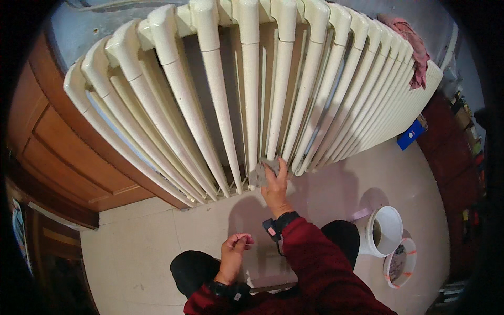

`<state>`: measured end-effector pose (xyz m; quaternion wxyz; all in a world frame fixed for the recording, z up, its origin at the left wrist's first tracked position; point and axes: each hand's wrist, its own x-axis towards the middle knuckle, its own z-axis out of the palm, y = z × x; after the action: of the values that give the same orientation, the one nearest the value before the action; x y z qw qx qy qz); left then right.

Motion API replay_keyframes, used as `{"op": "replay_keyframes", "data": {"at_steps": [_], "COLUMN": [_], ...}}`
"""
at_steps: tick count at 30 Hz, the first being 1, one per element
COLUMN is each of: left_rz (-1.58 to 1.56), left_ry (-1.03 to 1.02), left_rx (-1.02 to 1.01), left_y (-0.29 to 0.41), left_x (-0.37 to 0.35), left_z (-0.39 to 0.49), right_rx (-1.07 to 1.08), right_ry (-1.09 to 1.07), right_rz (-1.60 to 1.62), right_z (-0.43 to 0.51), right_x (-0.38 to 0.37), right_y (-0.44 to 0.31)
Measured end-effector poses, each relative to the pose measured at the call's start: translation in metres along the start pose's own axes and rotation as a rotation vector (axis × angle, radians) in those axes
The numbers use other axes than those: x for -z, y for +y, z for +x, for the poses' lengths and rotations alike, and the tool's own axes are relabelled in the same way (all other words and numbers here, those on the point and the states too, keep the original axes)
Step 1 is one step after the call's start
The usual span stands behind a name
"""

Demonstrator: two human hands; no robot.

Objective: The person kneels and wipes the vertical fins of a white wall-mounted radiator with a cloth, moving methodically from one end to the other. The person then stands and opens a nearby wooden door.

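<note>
A long cream column radiator [244,98] stretches across the view before me. With fingers spread, my right hand [275,189] presses a grey cloth [260,173] against the lower ends of its middle columns. Part of the cloth is hidden behind the fingers. My left hand [236,248] hovers above the floor between my knees, its fingers curled in near the thumb; no object shows in it. Both wrists wear black straps with small devices.
To the right stand a white bucket [364,236] and a basin [409,267] with greyish contents. A pink cloth [417,51] drapes over the radiator's far end, with a blue box [410,134] below. A wooden door [67,138] borders the left. Pale tiles [138,252] cover the floor.
</note>
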<state>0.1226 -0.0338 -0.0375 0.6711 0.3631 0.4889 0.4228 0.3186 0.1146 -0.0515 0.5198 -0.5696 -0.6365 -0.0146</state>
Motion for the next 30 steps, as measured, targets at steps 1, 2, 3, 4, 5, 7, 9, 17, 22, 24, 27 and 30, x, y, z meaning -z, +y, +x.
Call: {"op": "replay_keyframes", "data": {"at_steps": [1,2,3,4,5,7,9,17,22,24,27,30], "left_rz": [0.02,0.018,0.029,0.041,0.051,0.058,0.088,0.029,0.089,0.091,0.063,0.074], "left_ry": [0.0,0.002,0.011,0.018,0.03,0.04,0.042,0.04,0.03,0.021,-0.004,-0.032], "left_rx": [0.015,0.007,0.011,0.009,0.015,-0.008,-0.024,0.002,-0.002,-0.014,-0.011,0.015], "left_y": [-0.002,-0.004,-0.005,-0.007,-0.008,-0.011,-0.013,-0.023,-0.029,-0.03,-0.029,-0.028], "left_x": [0.0,0.0,0.0,0.0,0.001,0.0,0.001,0.01,0.017,0.017,0.015,0.013], "left_z": [0.002,0.004,0.007,0.009,0.011,0.013,0.014,0.02,0.018,0.018,0.018,0.017], "right_rx": [-0.043,-0.066,-0.091,-0.144,-0.158,-0.214,-0.284,0.078,0.396,0.426,0.375,0.375], "right_ry": [-0.04,-0.071,-0.089,-0.137,-0.175,-0.291,-0.344,0.154,0.48,0.485,0.212,-0.033], "right_rz": [-0.016,-0.037,-0.049,-0.002,-0.019,-0.083,-0.032,0.142,-0.151,-0.247,-0.523,-0.811], "right_z": [-0.015,-0.03,-0.043,-0.054,-0.063,-0.074,-0.077,0.051,0.211,0.269,0.334,0.356], "right_x": [-0.009,-0.017,-0.024,-0.028,-0.03,-0.028,-0.02,0.073,0.186,0.214,0.228,0.22], "right_y": [0.012,0.022,0.031,0.039,0.046,0.053,0.05,-0.05,-0.16,-0.192,-0.217,-0.219]}}
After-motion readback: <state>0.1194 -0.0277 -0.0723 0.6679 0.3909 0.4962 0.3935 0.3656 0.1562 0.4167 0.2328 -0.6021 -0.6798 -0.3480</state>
